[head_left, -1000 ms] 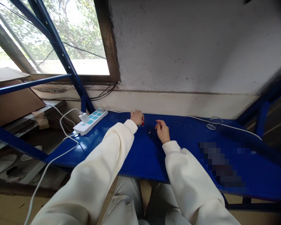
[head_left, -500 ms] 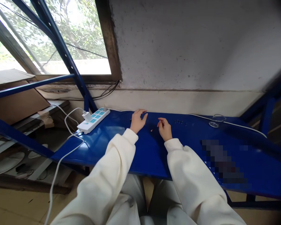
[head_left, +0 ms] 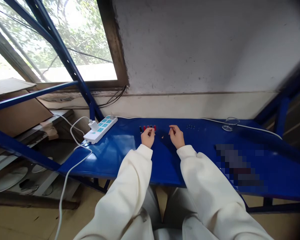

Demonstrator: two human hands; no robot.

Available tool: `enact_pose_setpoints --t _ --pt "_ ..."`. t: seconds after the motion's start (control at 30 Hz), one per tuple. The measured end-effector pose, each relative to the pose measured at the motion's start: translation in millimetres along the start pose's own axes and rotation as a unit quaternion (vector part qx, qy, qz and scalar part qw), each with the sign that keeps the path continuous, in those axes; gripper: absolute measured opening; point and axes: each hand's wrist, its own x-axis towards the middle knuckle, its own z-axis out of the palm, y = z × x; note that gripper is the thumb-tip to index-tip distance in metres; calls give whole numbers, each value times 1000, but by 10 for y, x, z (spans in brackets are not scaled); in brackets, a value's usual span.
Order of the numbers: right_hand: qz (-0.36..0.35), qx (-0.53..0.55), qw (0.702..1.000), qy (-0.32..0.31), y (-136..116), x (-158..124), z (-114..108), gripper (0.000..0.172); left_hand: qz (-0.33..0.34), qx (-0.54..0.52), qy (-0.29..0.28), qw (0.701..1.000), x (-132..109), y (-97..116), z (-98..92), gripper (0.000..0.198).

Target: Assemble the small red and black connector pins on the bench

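Toward the back of the blue surface [head_left: 165, 166], close to the wall [head_left: 195, 50], a short row of small red and black pieces [head_left: 144, 127] stands just beyond the left hand [head_left: 148, 137]. Thumb and fingers of that hand come together at the near side of the row, partly covering it; whether anything is pinched there, I cannot tell. Opposite, the right hand [head_left: 176, 136] is raised with its fingers curled toward the thumb (too small to tell if they hold something). Between the two hands lies a tiny copper-coloured bit [head_left: 162, 137], apart from both. Just to the right of the right hand sits a cluster of little clear or dark parts [head_left: 190, 127]. Farther right, clear round items [head_left: 227, 128] rest by a white cable [head_left: 260, 130], while a white power strip [head_left: 100, 131] lies at the left end
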Motion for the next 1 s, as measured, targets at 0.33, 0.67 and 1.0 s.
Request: enact_pose_setpoints --t 0.33,0.67,1.0 --pt "6 1 1000 -1 17 -4 5 26 4 6 -12 1000 -29 16 1 21" --pt "-5 4 1000 1 33 -3 8 26 43 91 -53 994 -59 35 0 22" --pt "3 2 1000 -12 38 -12 26 26 22 318 -131 939 37 164 84 64"
